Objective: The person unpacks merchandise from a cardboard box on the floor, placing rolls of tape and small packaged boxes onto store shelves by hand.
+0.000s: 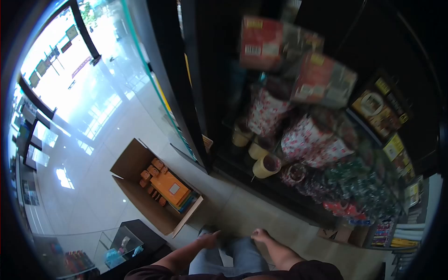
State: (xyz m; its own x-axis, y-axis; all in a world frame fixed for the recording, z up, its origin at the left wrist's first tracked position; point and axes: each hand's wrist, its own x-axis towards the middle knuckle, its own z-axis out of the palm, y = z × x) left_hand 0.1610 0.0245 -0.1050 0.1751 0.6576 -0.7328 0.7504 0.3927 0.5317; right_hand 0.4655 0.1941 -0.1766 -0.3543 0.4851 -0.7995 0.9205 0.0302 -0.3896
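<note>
My left hand (210,239) is low in the view, in front of my left leg and just right of the open cardboard box's near corner. Its fingers are small and dark against the floor, so their pose is unclear. Beside my right leg, my right hand (260,234) has its fingers curled in, with nothing visible in it. The cardboard box (140,207) stands on the floor with its flaps up. Inside are orange packets (169,185) with a white label and several small orange pieces.
A dark shelf at the right holds red-and-grey boxes (261,42), flower-patterned bags (312,144), cream cups (266,166) and plastic-wrapped goods (359,179). A glass door edge (149,70) rises beyond the cardboard box. A glass display case (120,245) stands at lower left.
</note>
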